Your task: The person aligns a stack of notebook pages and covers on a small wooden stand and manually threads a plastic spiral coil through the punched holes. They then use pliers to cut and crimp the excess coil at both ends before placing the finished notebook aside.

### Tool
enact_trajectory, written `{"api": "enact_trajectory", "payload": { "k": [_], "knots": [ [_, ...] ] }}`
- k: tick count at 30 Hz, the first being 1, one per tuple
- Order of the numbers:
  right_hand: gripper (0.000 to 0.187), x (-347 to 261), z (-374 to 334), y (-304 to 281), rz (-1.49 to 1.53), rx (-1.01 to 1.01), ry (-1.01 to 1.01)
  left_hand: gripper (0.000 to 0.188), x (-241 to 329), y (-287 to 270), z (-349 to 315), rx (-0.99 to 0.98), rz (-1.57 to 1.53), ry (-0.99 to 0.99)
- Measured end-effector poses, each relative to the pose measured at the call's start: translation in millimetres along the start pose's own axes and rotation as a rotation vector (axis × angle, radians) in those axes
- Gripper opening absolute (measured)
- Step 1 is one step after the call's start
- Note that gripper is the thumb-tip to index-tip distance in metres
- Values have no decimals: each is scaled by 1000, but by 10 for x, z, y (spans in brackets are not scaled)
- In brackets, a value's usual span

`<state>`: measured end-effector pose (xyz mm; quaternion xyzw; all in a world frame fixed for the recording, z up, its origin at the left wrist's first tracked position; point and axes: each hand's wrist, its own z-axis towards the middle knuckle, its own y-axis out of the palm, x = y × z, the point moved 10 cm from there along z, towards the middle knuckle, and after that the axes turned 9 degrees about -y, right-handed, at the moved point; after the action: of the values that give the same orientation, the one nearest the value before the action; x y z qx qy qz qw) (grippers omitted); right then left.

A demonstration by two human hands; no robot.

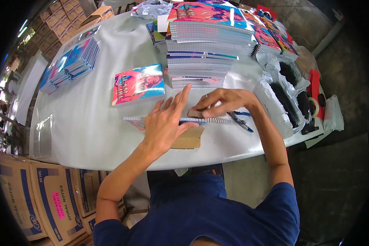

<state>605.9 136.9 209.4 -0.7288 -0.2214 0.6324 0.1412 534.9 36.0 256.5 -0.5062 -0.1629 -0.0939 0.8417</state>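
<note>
Landmark in head view: the tall notebook stack [211, 33], standing on the white counter [84, 127].
Notebook in work: the thin notebook [134, 119] is on the person's side of the stack, partly covered by the left hand; the wire coil [222, 121] extends from its right end.
Left hand: this hand [163, 123] is before the stack's left end, over the notebook. Its fingers are spread wide; how firmly they press, I cannot tell.
Right hand: this hand [222, 102] is before the stack's right end, fingers bent and narrow beside the coil. A small brown piece [195, 113] is at the fingertips; whether they pinch it, I cannot tell.
Neighbours: a glossy-covered notebook [138, 84] left of the stack; pens [242, 124] before its right side.
Handling: the notebook should be light and flexible, its cover perhaps slippery; the coil seems springy and easily bent.
Best hold: notebook flat near the coil edge, coil lightly by its free end.
</note>
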Motion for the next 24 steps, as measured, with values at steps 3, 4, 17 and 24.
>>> {"api": "enact_trajectory", "payload": {
  "k": [3, 4, 17, 24],
  "knots": [
    [49, -191, -22, -137, 29, 11, -351, 106, 1, -14, -16, 9, -11, -11],
    [45, -381, -122, -189, 276, 33, -534, 106, -10, -35, -20, 32, -16, -17],
    [48, -62, 189, -102, 58, 98, -209, 107, -118, -148, -43, 88, 11, -49],
    [46, -122, 297, -77, 76, 107, -264, 108, -206, -229, -107, 126, 16, -42]
  ]
}}
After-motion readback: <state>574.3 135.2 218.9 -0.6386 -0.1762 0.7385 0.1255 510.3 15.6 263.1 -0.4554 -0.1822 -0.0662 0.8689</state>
